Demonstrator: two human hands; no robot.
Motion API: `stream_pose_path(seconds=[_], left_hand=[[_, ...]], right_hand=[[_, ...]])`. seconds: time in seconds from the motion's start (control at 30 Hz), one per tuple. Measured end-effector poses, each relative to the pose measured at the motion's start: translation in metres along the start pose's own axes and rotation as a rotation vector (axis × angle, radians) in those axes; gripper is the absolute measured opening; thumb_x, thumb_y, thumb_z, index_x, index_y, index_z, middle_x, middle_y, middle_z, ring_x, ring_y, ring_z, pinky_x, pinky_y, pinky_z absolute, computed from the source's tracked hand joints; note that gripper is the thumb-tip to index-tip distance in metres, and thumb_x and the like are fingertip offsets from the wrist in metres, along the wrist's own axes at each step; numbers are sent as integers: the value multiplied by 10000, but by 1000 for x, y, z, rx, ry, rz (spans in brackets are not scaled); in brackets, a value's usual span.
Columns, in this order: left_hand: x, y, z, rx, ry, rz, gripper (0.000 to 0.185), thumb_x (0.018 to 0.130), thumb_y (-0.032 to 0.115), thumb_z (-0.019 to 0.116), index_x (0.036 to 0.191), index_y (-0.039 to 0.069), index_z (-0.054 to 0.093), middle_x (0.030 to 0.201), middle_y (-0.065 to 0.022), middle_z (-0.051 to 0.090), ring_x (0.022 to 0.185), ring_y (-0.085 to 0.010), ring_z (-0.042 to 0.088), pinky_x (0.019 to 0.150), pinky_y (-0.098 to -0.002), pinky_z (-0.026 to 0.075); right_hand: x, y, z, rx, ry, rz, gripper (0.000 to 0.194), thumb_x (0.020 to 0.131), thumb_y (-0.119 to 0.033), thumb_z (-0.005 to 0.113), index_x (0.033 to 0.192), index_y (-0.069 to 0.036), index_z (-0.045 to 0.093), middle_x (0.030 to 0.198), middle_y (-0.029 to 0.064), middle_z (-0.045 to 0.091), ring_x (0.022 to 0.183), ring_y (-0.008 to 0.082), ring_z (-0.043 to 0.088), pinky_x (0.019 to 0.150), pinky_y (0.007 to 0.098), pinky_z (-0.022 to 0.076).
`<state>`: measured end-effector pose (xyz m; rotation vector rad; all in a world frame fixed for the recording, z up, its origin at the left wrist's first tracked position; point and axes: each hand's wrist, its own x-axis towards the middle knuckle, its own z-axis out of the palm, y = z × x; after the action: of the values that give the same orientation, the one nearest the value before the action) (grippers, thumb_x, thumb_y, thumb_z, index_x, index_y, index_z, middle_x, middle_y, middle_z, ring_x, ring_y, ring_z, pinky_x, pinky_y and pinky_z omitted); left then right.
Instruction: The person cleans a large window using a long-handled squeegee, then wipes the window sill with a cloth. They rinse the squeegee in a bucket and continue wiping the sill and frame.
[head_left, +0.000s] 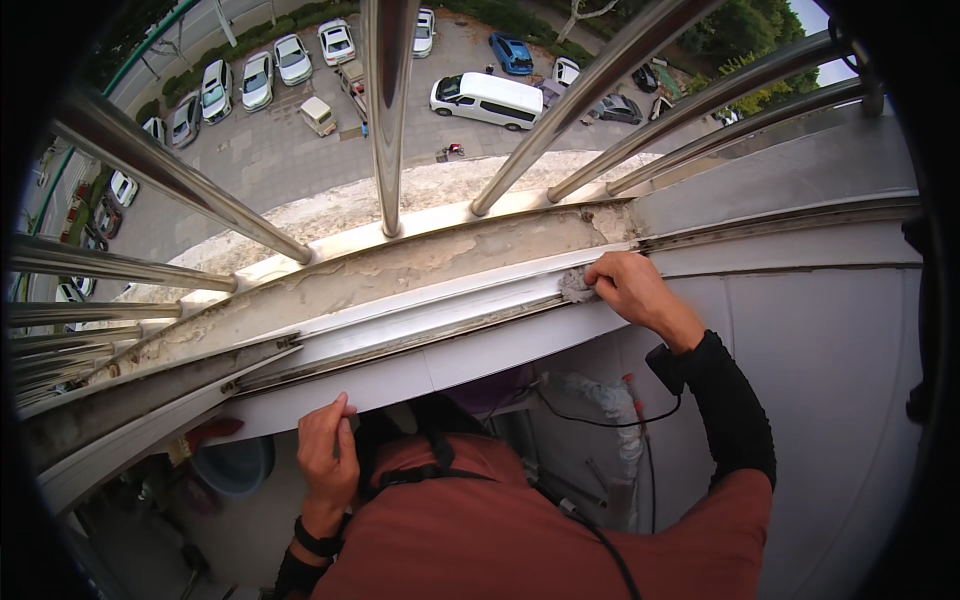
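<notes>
My right hand (634, 289) pinches a grey, fuzzy cleaning cloth or wad (576, 285) and presses it on the window's sliding track (450, 296), close to the track's right end. The metal channels of the track look bright and pale along the middle, with dark grime on the inner edge. At the inner edge of the white tiled sill (390, 381), my left hand (328, 450) is raised with its fingers loosely apart and holds nothing. Left of it, the sliding window frames (172, 375) sit in the track.
Steel guard bars (390, 120) rise outside a weathered concrete ledge (480, 251). Far below lies a car park with a white van (487, 101). Under the sill are a blue-grey basin (236, 465), a wrapped pipe (626, 427) and a black cable (600, 424).
</notes>
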<state>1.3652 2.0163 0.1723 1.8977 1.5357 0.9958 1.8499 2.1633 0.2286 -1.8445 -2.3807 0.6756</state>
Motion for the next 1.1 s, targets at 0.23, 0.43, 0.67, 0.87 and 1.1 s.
stream_pose_path(seconds=[0.23,0.43,0.67,0.87,1.1], left_hand=[[-4,-4,-11,33,50,-17,362,977,-87,631,1324,-22,706,1050,-144,760,970,-303,711,911,-409,532],[-10,-9,-20,39,64,-56,356,978,-76,636,1321,-14,713,1052,-137,764,965,-298,712,923,-409,526],[-3,-10,-12,15,42,-2,351,979,-71,643,1316,-7,716,1050,-134,764,957,-293,715,928,-408,522],[-1,-7,-16,15,39,-3,372,991,-94,625,1346,-11,695,1058,-146,743,971,-287,708,900,-393,550],[-2,2,-10,-22,-3,-9,364,970,-79,654,1321,-11,719,1060,-139,765,962,-307,713,904,-407,553]], right_hand=[[30,-95,49,152,0,-287,119,915,-68,678,979,-26,770,980,137,705,1013,368,659,874,465,555],[8,-57,5,-315,-41,152,125,933,-96,674,932,-33,782,966,152,704,971,396,642,834,488,552],[28,-98,66,37,67,-89,87,935,-105,730,925,-19,719,930,162,696,974,401,647,846,500,544],[8,-31,8,-203,290,-5,101,895,-29,711,996,-32,721,982,149,686,992,390,658,851,487,541],[19,67,-2,-581,82,111,80,890,-38,629,868,-34,706,939,152,680,996,392,662,852,493,557]])
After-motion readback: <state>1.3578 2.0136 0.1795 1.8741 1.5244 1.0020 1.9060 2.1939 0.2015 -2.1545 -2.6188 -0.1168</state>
